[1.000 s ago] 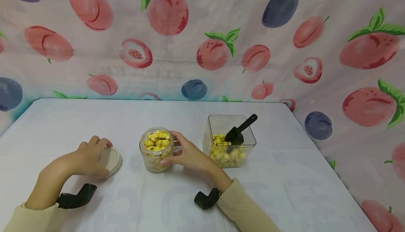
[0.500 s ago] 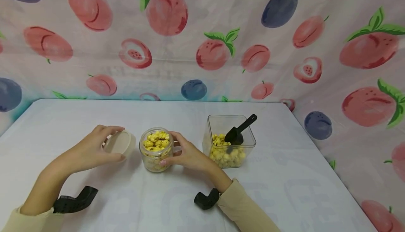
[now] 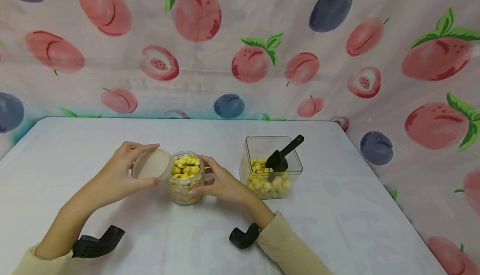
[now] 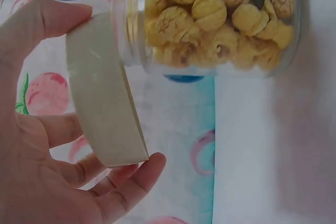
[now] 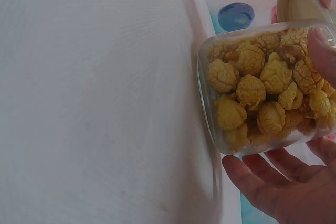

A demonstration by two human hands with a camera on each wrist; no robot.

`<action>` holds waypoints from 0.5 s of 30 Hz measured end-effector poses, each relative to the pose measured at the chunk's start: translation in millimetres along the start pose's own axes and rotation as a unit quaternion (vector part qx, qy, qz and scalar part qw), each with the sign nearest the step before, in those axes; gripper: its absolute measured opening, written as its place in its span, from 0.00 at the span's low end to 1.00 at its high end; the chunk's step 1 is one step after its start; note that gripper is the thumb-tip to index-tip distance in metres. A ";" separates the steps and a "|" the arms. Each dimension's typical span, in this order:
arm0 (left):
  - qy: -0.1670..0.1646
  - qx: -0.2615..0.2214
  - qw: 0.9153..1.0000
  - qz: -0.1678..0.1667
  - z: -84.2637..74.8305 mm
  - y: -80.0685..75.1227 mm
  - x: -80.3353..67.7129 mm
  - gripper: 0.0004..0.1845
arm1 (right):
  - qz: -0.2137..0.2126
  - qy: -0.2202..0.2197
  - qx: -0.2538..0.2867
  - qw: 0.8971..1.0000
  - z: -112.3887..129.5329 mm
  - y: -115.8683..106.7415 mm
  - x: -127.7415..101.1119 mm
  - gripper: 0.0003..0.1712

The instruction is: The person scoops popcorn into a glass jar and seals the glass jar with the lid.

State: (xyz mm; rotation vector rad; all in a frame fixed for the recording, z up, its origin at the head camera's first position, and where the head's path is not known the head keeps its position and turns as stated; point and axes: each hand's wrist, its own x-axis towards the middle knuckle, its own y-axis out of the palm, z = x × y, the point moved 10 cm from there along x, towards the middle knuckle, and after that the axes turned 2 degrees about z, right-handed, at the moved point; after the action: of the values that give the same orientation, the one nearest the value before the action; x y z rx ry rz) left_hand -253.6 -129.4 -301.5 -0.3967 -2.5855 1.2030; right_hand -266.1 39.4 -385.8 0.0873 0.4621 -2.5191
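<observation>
Glass jar (image 3: 185, 178) of yellow popcorn (image 3: 185, 166) — right fingers (image 3: 202, 188) wrapped round it, left fingers (image 3: 144, 146) clamped on beige lid (image 3: 151, 164).

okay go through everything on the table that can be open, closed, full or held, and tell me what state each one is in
Round jar: open, filled with yellow popcorn, upright on the table.
Lid: off, tilted beside the jar's mouth.
Square container: open, partly filled.
Black scoop: resting inside it.
Left hand: holds the lid.
Right hand: grips the jar.

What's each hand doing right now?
Left hand: holding the beige lid, tilted beside the jar mouth.
Right hand: gripping the jar of yellow popcorn on the table.
</observation>
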 end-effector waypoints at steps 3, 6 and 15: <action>0.002 -0.009 1.000 -0.005 -4.1 3.3 0.4 0.40 | 0.002 -0.004 0.000 1.000 1.0 0.3 0.0 0.48; 0.008 -0.017 1.000 -0.011 -7.9 6.1 1.3 0.40 | 0.004 -0.010 0.001 1.000 2.5 0.8 -0.5 0.48; 0.007 -0.024 0.999 -0.027 -16.9 10.9 2.7 0.40 | 0.005 -0.013 0.003 1.000 4.5 1.6 -2.0 0.48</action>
State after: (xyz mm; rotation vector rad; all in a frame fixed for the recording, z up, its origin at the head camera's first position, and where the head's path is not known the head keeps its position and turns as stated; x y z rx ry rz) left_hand -248.7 -109.9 -299.2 -0.3407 -2.6002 1.1177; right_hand -263.4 37.7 -381.8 0.0583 0.4432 -2.5078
